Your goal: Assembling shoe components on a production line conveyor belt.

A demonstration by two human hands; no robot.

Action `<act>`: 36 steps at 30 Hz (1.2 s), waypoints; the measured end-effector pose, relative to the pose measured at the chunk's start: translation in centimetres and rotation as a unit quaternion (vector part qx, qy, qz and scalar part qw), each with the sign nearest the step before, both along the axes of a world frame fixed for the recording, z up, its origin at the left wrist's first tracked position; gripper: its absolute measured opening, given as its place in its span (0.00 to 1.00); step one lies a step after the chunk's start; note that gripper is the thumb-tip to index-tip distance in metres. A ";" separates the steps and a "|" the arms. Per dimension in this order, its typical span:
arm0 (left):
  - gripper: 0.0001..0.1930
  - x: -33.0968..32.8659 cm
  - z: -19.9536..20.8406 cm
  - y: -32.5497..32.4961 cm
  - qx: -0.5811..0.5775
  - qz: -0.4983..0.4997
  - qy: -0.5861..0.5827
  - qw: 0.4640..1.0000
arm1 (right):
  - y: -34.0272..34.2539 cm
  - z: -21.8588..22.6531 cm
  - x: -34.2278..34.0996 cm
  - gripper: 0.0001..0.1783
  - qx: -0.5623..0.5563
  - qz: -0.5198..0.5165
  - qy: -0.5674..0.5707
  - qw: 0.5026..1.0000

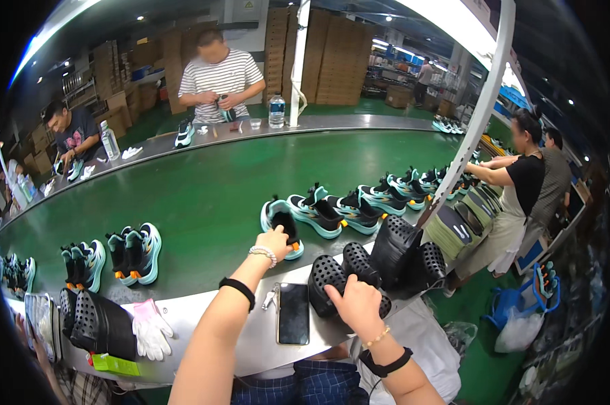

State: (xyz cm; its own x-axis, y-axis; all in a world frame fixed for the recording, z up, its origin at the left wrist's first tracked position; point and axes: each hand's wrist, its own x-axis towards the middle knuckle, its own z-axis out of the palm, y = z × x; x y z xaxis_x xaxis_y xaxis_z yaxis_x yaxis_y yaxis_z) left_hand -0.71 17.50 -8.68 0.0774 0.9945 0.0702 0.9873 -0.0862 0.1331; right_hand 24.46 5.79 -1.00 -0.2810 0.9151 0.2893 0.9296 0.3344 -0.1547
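Observation:
My left hand reaches onto the green belt and is closed on the heel and collar of a black and light-teal sneaker, which has an orange heel patch. My right hand is closed over a black clog-shaped piece full of round holes, its thumb across the near side; the other fingers are partly hidden. A second black holed piece stands just behind it. Between my forearms lies a dark-screened phone, with small keys beside it.
Matching sneakers line the green belt to the right; more pairs stand left. White gloves and black holed pieces lie on the near metal ledge. A slanted white post rises right. Co-workers stand around the line.

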 end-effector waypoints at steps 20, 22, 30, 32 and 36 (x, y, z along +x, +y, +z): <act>0.28 -10.5 0.4 -8.7 0.249 0.253 -0.346 0.869 | 0.2 9.5 -6.8 0.32 0.029 0.134 0.017 0.990; 0.34 -13.1 -1.7 -6.6 0.162 0.224 -0.384 0.881 | 1.6 8.8 -11.5 0.32 -0.023 0.176 -0.001 0.984; 0.22 -13.2 -1.6 -6.3 0.126 0.225 -0.386 0.886 | 9.8 3.5 -21.7 0.29 -0.286 0.174 -0.043 0.941; 0.26 -13.6 -1.5 -7.1 0.145 0.230 -0.375 0.886 | 10.1 0.0 -23.4 0.27 -0.172 0.181 -0.032 0.968; 0.30 -12.6 -0.4 -7.3 0.136 0.209 -0.362 0.898 | 8.2 -3.1 -25.4 0.23 -0.044 0.135 -0.029 0.990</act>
State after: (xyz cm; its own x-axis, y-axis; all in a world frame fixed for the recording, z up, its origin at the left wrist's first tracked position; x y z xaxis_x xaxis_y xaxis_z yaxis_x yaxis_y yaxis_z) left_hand -13.32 10.23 -9.04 -0.4627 0.8645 0.1962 0.6035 0.1450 0.7841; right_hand -0.93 13.97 -4.07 -0.5320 0.8255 0.1886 0.8168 0.5590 -0.1426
